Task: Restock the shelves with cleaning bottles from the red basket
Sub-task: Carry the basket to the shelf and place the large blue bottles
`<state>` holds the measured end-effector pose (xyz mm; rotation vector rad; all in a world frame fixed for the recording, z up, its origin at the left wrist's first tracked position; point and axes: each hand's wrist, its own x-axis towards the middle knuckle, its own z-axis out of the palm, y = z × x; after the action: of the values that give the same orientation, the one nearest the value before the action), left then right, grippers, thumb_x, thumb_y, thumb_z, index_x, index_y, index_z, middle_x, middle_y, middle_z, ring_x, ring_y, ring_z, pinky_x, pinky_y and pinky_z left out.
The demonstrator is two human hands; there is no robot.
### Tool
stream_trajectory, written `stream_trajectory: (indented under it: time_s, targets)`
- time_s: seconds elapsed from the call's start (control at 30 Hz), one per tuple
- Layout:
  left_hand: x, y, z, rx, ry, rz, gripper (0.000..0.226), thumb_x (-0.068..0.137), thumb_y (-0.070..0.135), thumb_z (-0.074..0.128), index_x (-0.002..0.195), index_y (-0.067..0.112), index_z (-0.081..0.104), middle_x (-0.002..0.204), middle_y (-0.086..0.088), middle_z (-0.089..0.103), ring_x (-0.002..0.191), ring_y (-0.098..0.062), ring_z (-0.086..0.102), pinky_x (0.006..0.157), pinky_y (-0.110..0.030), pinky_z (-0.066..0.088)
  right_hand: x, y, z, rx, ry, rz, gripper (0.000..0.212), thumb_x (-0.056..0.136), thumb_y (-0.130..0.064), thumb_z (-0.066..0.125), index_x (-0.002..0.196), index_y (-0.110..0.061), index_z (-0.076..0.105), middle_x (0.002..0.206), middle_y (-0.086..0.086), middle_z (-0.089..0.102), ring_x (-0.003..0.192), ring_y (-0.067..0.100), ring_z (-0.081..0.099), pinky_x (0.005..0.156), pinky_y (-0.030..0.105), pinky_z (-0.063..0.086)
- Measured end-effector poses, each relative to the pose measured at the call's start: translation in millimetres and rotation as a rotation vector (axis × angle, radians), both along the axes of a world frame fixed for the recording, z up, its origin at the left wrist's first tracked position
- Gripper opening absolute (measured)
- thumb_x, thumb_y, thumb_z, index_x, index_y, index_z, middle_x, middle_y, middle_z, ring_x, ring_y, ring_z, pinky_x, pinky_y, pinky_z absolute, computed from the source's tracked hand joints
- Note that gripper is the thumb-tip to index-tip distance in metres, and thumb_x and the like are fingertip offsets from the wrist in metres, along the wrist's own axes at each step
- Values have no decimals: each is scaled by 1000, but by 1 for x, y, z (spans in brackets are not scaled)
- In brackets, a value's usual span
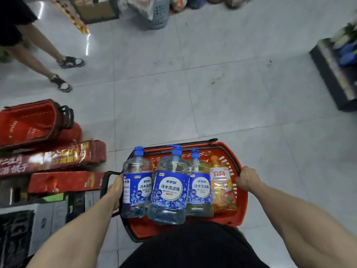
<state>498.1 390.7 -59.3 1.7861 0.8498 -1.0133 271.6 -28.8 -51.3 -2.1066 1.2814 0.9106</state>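
Curling over the right rim, the right hand (248, 178) holds the red plastic shopping basket (242, 206), while the left hand (115, 192) lies at the opposite rim, fingers hidden behind a bottle, so its hold cannot be told. Between the hands stand three clear blue-labelled pump bottles (171, 188) and one orange bottle (222, 188), upright in the basket. Restocking looks not yet begun: the dark shelf unit (336, 78) is well apart, ahead to the right.

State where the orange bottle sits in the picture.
In the head view, the orange bottle stands upright at the right end of the row inside the red basket, beside a blue-labelled bottle and near the right hand gripping the rim.
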Motion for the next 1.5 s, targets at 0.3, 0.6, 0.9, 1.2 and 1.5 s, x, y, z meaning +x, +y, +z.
stream_trajectory:
  time_s: [0.3,0.6,0.9,1.2,1.5]
  targets:
    - [13,-219,29,-11,24,-406,44,105,37,51,83,4,70,73,-19,77,49,-30,72,55,-37,62,-105,-93,13,-30,8,-386,30,98,-24,62,119,-3,65,109,16,69,82,28,59,75,36,54]
    - [31,-429,36,-57,31,-857,46,102,44,55,85,5,72,93,-25,78,58,-33,74,53,-38,61,-183,-135,32,-106,-5,-778,17,99,-25,63,102,-10,55,96,9,62,70,21,54,67,32,49]
    - [25,-635,29,-72,107,-1219,52,98,51,55,94,3,75,106,-27,78,66,-36,76,60,-41,63,-219,-172,37,-164,1,-1171,22,97,-27,67,110,-9,63,86,3,62,66,17,61,60,30,54]
    - [-35,-810,39,-37,93,-1426,55,102,56,54,83,7,72,84,-20,79,57,-31,74,56,-35,60,-254,-224,29,-141,8,-1421,20,98,-26,70,106,-10,62,81,2,60,60,13,57,56,27,52]
    - [-127,-976,28,12,127,-1488,55,104,54,51,82,7,70,76,-16,76,54,-29,72,53,-32,59,-336,-371,15,-106,-42,-1488,21,96,-29,73,103,-11,64,83,4,65,64,17,64,54,28,53]
